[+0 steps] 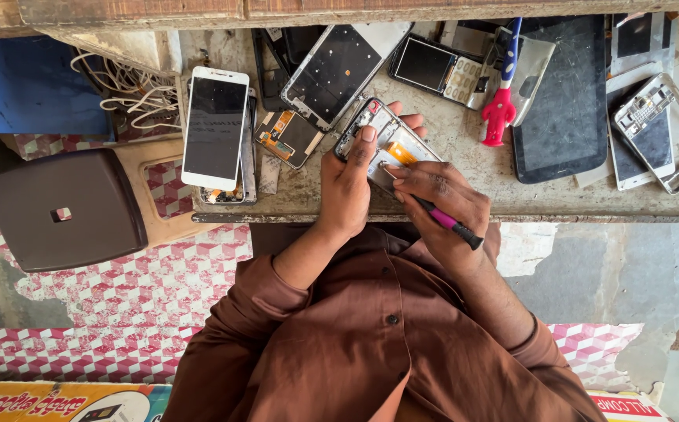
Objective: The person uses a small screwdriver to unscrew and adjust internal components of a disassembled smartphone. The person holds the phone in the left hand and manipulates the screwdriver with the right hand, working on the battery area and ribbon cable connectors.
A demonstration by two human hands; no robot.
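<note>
Bright, even daylight; soft shadows (none harsh); sharp focus, slight edge distortion.

Brown buttoned shirt, long sleeves pushed up

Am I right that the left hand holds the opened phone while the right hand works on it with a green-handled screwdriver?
Not quite: the head view shows the screwdriver handle is pink and black, not green. The left hand does hold the opened phone, and the right hand works on it.

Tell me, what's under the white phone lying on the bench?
Under the white phone lies another phone-like device; only its right edge and bottom end poke out. The rest is covered, so its type is unclear. Both rest on the grey workbench.
</note>
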